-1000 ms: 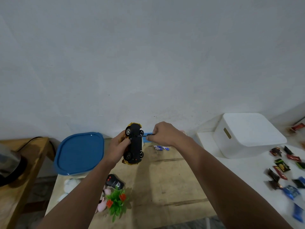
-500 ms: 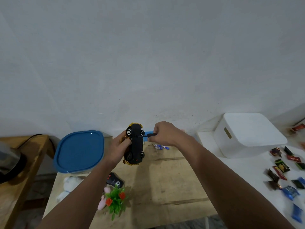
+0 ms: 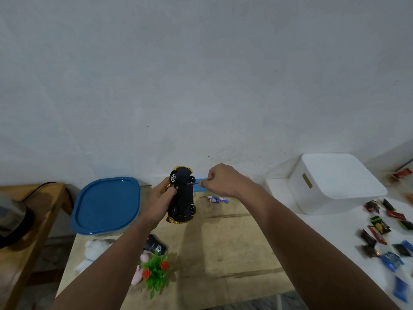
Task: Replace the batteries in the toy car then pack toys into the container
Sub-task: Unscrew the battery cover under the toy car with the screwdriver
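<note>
My left hand (image 3: 159, 200) grips a yellow toy car (image 3: 182, 195) above the wooden table (image 3: 223, 249), its black underside facing me. My right hand (image 3: 223, 181) holds a small screwdriver (image 3: 194, 183) with its tip against the car's underside near the top wheels. Several small batteries (image 3: 216, 199) lie on the table behind the car. A container with a blue lid (image 3: 107, 205) stands at the table's back left. A black remote control (image 3: 155, 243), a white plush toy (image 3: 93, 251), a pink toy (image 3: 138, 272) and a small fake plant (image 3: 156, 274) lie near my left forearm.
A white lidded box (image 3: 335, 182) stands on a white surface at the right, with several wrapped sweets (image 3: 380, 233) scattered in front of it. A lower wooden table (image 3: 33, 220) at the left carries a dark appliance (image 3: 11, 220). A plain wall lies behind.
The view has shifted slightly. My hands keep the same hold on the car and screwdriver, with only small movement at the car's underside.
</note>
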`<action>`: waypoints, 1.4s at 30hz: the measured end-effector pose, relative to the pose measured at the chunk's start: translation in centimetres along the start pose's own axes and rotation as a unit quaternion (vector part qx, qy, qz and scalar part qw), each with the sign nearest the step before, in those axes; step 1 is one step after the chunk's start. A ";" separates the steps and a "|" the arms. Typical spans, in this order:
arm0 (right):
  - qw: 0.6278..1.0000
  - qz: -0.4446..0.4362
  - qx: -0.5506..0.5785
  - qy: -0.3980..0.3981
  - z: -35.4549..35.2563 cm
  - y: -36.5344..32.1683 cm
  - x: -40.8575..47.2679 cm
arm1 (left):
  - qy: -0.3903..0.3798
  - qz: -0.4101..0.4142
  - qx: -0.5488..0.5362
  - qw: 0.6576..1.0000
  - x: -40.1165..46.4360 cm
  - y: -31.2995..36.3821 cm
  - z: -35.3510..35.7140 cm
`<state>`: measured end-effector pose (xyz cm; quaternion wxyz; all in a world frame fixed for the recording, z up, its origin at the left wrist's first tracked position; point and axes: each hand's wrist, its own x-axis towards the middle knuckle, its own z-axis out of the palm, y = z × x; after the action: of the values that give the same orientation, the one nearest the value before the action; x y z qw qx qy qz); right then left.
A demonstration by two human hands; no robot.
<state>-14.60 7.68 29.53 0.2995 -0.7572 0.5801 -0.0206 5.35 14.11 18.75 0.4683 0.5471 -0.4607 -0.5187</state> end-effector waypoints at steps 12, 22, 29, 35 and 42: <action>1.000 0.001 -0.009 0.021 0.1 -0.5 0.0 | 0.004 -0.006 -0.010 1.000 -0.1 0.3 0.0; 1.000 -0.022 0.002 0.019 -0.1 -0.7 -0.8 | -0.001 -0.026 -0.069 0.997 -0.1 -0.4 0.0; 0.999 -0.025 0.010 0.033 0.0 -0.8 -0.8 | 0.001 -0.037 -0.114 0.993 -0.2 -0.3 0.2; 0.999 -0.030 0.012 0.029 -0.1 -0.7 -0.8 | -0.022 -0.049 -0.134 0.990 -0.3 0.1 0.5; 0.990 -0.012 0.126 0.064 -0.5 0.8 -0.5 | -0.014 -0.063 -0.158 0.985 -0.4 -0.2 0.3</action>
<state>-15.63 7.83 29.72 0.3541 -0.7177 0.5817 -0.1454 5.00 14.50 18.63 0.5086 0.4868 -0.3443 -0.6211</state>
